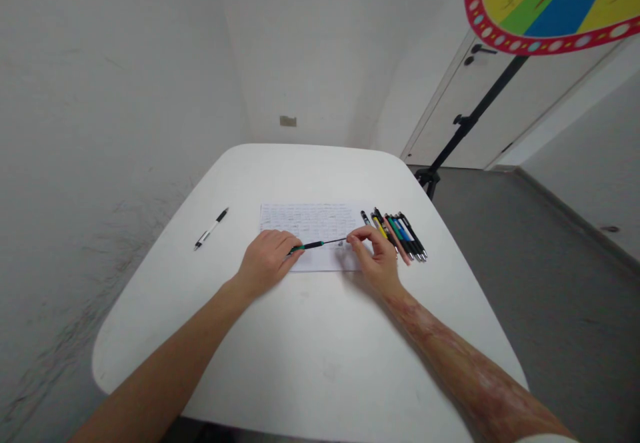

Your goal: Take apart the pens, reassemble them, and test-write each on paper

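My left hand (pixel 270 258) is closed around a green and black pen barrel (pixel 314 245), held nearly level above a sheet of handwritten paper (pixel 310 216). From the barrel's right end sticks a thin dark refill (pixel 334 240). The thumb and forefinger of my right hand (pixel 374 256) pinch the refill's far end. Just below the refill is a small dark piece (pixel 341 244), too small to make out. Beside my right hand lies a row of several pens (pixel 400 233) in assorted colours, partly hidden by that hand.
A single white and black pen (pixel 211 230) lies on the left of the white table (pixel 320 356). Walls stand behind and to the left. At the right, a tripod stand (pixel 463 123) carries a colourful wheel (pixel 555 3) in front of a door.
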The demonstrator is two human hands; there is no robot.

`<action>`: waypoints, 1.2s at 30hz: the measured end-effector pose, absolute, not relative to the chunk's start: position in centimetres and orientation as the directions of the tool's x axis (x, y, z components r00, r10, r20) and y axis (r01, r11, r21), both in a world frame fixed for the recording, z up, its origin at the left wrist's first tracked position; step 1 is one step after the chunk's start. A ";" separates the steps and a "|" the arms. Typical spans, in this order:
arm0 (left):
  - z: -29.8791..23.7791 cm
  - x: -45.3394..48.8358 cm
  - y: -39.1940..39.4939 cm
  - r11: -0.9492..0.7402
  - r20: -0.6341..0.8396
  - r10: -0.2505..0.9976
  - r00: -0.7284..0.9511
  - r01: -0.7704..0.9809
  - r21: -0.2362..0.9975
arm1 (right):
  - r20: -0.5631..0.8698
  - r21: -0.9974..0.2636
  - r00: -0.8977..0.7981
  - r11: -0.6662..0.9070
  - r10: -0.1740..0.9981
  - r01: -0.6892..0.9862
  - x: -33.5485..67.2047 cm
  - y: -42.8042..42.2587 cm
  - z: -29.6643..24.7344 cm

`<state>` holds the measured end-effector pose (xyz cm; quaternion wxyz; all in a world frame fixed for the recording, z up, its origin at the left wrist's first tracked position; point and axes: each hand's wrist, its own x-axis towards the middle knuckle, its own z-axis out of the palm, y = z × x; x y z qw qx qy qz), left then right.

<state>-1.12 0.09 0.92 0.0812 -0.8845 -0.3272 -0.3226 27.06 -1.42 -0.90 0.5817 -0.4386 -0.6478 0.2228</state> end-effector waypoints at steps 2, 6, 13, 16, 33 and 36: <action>0.9 -1.0 0.1 -0.776 0.623 0.522 0.583 0.627 0.064 | 0.560 -0.783 0.015 0.524 0.828 0.334 26.9 -1.5 -0.7; 0.8 -0.8 0.1 -0.788 0.633 0.503 0.588 0.613 0.057 | 0.575 -0.750 -0.073 0.560 0.815 0.353 26.7 -1.5 -0.6; 0.8 -0.5 -0.1 -0.804 0.614 0.493 0.617 0.592 0.050 | 0.581 -0.723 -0.130 0.583 0.803 0.372 26.6 -1.6 -0.7; 0.9 -0.4 -0.2 -0.803 0.617 0.495 0.612 0.594 0.055 | 0.585 -0.715 -0.139 0.589 0.799 0.377 26.6 -1.7 -0.7; 0.8 0.1 -0.5 -0.822 0.626 0.473 0.620 0.566 0.061 | 0.635 -0.674 -0.109 0.617 0.765 0.405 26.3 -1.8 -0.6; 0.7 0.2 -0.4 -0.824 0.638 0.465 0.614 0.564 0.057 | 0.618 -0.683 -0.108 0.600 0.779 0.416 26.3 -1.8 -0.6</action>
